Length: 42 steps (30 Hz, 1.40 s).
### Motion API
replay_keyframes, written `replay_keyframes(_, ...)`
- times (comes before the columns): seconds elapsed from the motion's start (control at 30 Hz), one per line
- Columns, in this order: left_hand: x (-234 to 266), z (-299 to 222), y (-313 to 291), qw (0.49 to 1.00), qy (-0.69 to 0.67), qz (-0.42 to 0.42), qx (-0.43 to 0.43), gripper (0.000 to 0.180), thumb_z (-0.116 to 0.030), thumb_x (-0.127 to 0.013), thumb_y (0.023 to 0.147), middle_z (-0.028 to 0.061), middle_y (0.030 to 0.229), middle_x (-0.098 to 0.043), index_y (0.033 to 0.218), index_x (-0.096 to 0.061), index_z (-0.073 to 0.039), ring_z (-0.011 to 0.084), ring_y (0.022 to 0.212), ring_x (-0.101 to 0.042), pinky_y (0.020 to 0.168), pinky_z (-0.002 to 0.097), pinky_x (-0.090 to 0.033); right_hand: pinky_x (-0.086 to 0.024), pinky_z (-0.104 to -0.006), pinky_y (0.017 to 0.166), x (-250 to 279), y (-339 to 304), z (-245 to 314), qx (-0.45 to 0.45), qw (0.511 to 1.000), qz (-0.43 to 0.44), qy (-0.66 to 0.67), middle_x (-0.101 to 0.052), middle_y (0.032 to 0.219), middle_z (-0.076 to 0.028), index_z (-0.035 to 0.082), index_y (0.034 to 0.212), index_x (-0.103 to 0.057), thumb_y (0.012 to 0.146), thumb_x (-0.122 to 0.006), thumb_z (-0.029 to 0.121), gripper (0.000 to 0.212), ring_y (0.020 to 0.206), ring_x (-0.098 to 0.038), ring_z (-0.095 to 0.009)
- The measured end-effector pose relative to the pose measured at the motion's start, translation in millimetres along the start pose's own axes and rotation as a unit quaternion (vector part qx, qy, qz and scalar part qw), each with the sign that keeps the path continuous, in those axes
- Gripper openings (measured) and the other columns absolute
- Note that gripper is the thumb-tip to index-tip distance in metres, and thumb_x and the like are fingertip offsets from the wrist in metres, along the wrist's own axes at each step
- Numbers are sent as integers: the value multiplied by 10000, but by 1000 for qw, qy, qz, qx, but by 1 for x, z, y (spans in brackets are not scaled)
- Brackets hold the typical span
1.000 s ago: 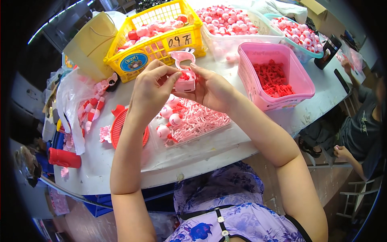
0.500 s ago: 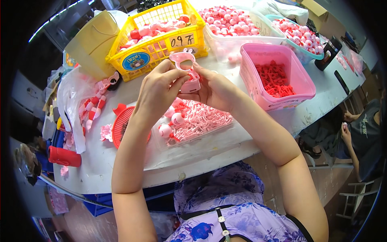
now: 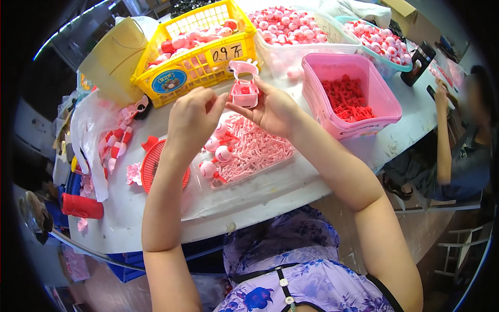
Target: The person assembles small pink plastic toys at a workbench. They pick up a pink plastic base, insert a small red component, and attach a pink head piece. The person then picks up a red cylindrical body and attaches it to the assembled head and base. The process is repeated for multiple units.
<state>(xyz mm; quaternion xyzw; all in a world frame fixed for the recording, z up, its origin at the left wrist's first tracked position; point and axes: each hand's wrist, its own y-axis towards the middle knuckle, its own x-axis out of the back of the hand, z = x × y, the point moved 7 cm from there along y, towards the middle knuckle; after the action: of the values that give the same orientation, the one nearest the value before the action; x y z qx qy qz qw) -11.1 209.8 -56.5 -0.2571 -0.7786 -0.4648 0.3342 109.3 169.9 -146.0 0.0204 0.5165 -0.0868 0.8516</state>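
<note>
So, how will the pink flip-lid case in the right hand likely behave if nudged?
The pink flip-lid case looks like thin, moulded plastic, so probably light and fairly stiff. Its raised lid stands open, so might swing. The smooth surface could slip in the right hand.

The toy (image 3: 244,100) is pink with red inside, the sticks (image 3: 257,148) are pale pink, and the balls (image 3: 291,26) mix pink, white and red. The basket (image 3: 248,44) is yellow with a blue oval sticker (image 3: 169,81), the tub (image 3: 383,93) pink, the basin (image 3: 400,67) turquoise. Blue and purple flowers pattern the lilac dress (image 3: 322,281), trimmed in black.
</note>
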Motion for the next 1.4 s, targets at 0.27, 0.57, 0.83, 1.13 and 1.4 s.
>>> replay_keyframes(0.27, -25, -32, -17, 988, -17, 154, -18, 248, -236, -652, 821, 143, 713, -580, 744, -616, -4, 315, 696, -601, 646, 412, -464, -529, -452, 929, 7, 1, 18, 62, 994, -60, -62, -534, 1122, -215, -31, 1234, -385, 1025, -297, 295, 397, 1045, -582, -356)
replay_keyframes(0.57, -75, -33, -39, 956, -58, 286, -45, 145, -142, -665, 778, 131, 796, -619, 833, -618, -16, 288, 799, -607, 723, 384, -479, -541, -439, 908, 3, -2, 14, 46, 995, -42, -82, -531, 1124, -211, -38, 1231, -392, 1017, -336, 306, 409, 1047, -582, -349)
replay_keyframes(0.83, -52, -17, -24, 959, -113, 261, -15, 139, -108, -680, 757, 145, 737, -630, 803, -620, 10, 251, 679, -618, 661, 351, -491, -550, -425, 896, 2, -2, 11, 35, 994, -27, -105, -533, 1128, -220, -48, 1237, -384, 1015, -343, 323, 434, 1045, -588, -344)
replay_keyframes(1.13, -11, 41, -20, 958, 135, 239, 82, 220, -196, -679, 741, 165, 776, -671, 834, -664, 2, 290, 748, -652, 690, 383, -491, -552, -424, 897, 3, -2, 8, 22, 992, -33, -118, -529, 1135, -235, -54, 1242, -366, 1016, -332, 331, 447, 1042, -593, -352)
replay_keyframes(1.4, -30, 50, -31, 906, 92, 387, 143, 318, -251, -654, 699, 167, 907, -672, 903, -691, -10, 289, 910, -633, 818, 370, -491, -561, -418, 881, 1, -3, 9, 27, 992, -46, -116, -525, 1127, -227, -54, 1230, -372, 1013, -343, 334, 446, 1022, -602, -351)
